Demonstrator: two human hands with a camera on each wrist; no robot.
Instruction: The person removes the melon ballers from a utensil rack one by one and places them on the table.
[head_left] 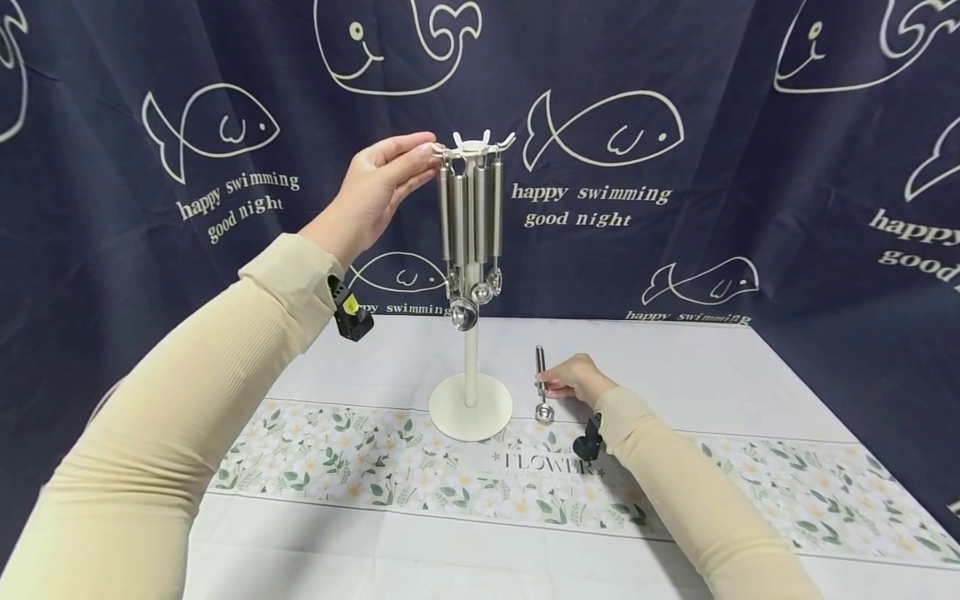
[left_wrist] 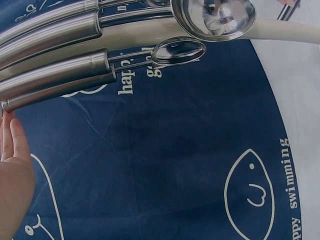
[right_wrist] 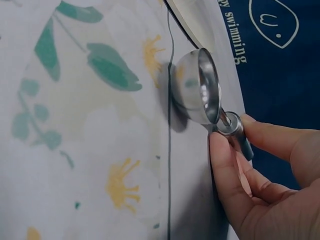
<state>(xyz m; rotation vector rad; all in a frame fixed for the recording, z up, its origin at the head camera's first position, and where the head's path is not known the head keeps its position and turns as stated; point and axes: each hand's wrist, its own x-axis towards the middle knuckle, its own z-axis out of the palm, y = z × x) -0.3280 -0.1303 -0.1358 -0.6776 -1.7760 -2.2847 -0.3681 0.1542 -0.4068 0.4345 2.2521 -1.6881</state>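
Note:
A cream stand (head_left: pixel 470 407) with a round base and a ring of hooks on top stands upright on the table. Several steel measuring spoons (head_left: pixel 481 221) hang from its hooks, bowls down; their bowls (left_wrist: pixel 215 17) show close up in the left wrist view. My left hand (head_left: pixel 381 185) is at the stand's top left, its fairly straight fingertips touching a hook at the rim. To the right of the base, my right hand (head_left: pixel 576 379) pinches one measuring spoon (right_wrist: pixel 197 90) by its handle between thumb and fingers. That spoon's bowl is low, near the tabletop.
A floral runner (head_left: pixel 337 458) with lettering crosses the white table (head_left: pixel 315 533), and the stand's base overlaps its back edge. Behind hangs a dark blue curtain (head_left: pixel 600 50) with fish drawings. Black wrist cameras (head_left: pixel 351 310) sit on both sleeves.

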